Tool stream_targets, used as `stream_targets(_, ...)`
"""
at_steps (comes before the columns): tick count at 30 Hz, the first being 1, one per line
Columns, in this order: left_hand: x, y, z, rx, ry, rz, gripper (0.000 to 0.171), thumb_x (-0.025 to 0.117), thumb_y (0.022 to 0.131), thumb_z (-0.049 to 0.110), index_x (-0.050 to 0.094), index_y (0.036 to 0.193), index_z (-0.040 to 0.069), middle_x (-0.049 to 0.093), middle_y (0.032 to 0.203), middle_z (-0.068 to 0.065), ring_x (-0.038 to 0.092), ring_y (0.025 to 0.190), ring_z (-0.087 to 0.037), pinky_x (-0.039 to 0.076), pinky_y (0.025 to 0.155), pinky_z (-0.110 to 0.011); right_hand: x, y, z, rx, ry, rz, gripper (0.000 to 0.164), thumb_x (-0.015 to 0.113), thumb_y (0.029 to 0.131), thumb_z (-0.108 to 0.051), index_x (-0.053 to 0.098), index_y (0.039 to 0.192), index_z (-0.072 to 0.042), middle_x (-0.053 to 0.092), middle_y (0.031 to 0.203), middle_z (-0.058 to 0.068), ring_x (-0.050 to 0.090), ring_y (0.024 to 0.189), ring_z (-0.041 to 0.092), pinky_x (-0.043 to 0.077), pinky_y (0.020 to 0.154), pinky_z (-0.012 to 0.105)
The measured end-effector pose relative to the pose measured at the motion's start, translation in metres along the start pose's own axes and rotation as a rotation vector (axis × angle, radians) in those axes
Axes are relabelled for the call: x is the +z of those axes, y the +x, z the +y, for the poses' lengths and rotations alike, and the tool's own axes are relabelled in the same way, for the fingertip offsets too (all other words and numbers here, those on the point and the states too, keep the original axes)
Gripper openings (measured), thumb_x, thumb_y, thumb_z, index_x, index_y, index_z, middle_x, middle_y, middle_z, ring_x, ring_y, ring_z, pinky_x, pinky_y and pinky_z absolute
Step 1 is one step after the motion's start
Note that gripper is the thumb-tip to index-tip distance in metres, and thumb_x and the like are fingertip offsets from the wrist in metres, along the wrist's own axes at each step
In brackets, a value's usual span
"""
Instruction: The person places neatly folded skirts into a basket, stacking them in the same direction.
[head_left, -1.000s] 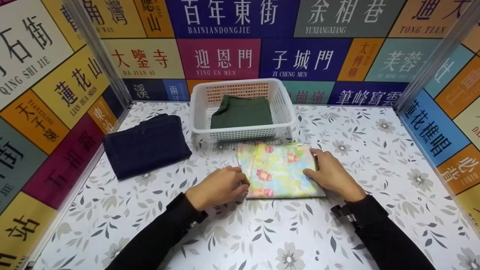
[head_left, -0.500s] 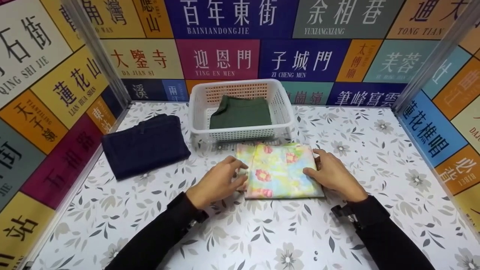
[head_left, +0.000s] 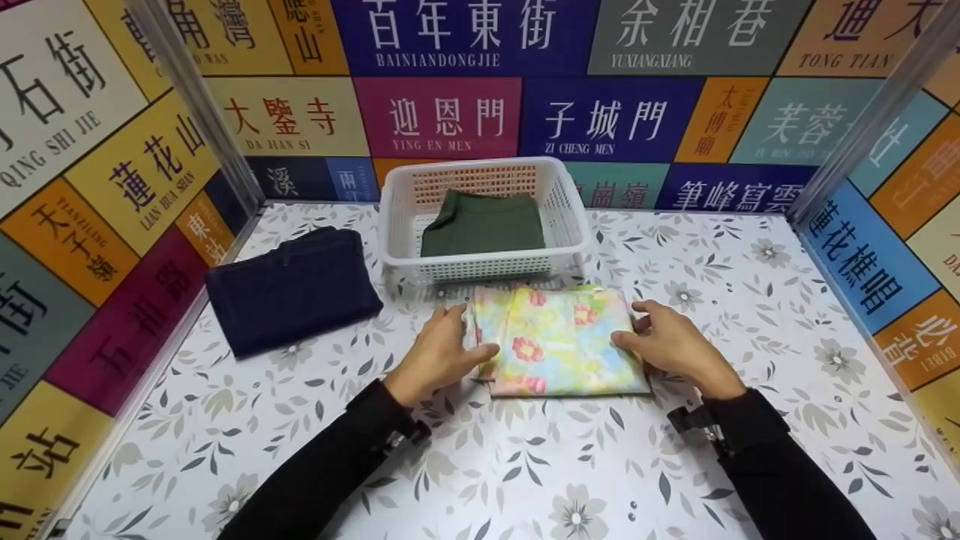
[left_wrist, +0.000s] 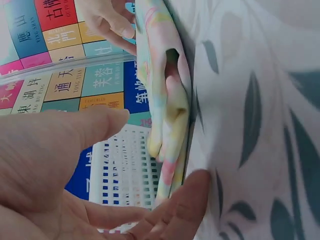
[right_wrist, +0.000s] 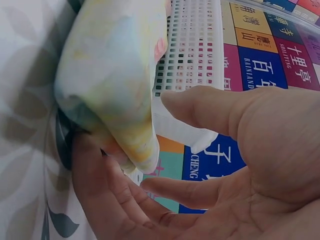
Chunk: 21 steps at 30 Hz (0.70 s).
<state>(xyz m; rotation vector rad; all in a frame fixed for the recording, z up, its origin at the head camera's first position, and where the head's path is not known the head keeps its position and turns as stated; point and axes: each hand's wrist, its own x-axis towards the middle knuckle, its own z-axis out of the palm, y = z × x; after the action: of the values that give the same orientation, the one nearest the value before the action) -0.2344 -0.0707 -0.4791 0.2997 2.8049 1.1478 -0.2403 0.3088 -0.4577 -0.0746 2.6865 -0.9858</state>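
A folded floral garment [head_left: 564, 341], yellow, pink and pale blue, lies flat in front of the basket. My left hand [head_left: 433, 354] is at its left edge, thumb spread from the fingers and reaching over the cloth. From the left wrist view, the fingertips [left_wrist: 197, 187] are low by the table at the garment's folded layers [left_wrist: 172, 115]. On the opposite side my right hand [head_left: 679, 346] has its fingers at the right edge. Its thumb [right_wrist: 185, 106] stands off the cloth in the right wrist view, while the fingers [right_wrist: 95, 165] meet the lower edge.
Behind the garment stands a white plastic basket [head_left: 487, 264] with a folded dark green garment [head_left: 487, 225] inside. A folded navy garment [head_left: 296, 296] lies to the left. Sign-printed panels [head_left: 450, 112] wall in the flower-patterned table [head_left: 450, 480] at the back and sides.
My left hand has opened out from loosely curled fingers and shifted up along the garment's left edge. The right hand has eased slightly to the right. The garment stays about in place.
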Motion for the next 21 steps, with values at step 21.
stream_targets(21,0.014,0.015,0.015,-0.068,-0.064,-0.027,0.085,0.095,0.097,0.034,0.058,0.157,-0.013,0.079,0.124,-0.028,0.077,0.118,-0.042,0.066,0.107,-0.055,0.005,0.003,0.005,0.014,0.092,-0.050,0.083,0.071,0.117,-0.033,0.034,0.178,0.008,0.062,0.159,0.036,0.065,0.144,0.050,0.062,0.098,0.043)
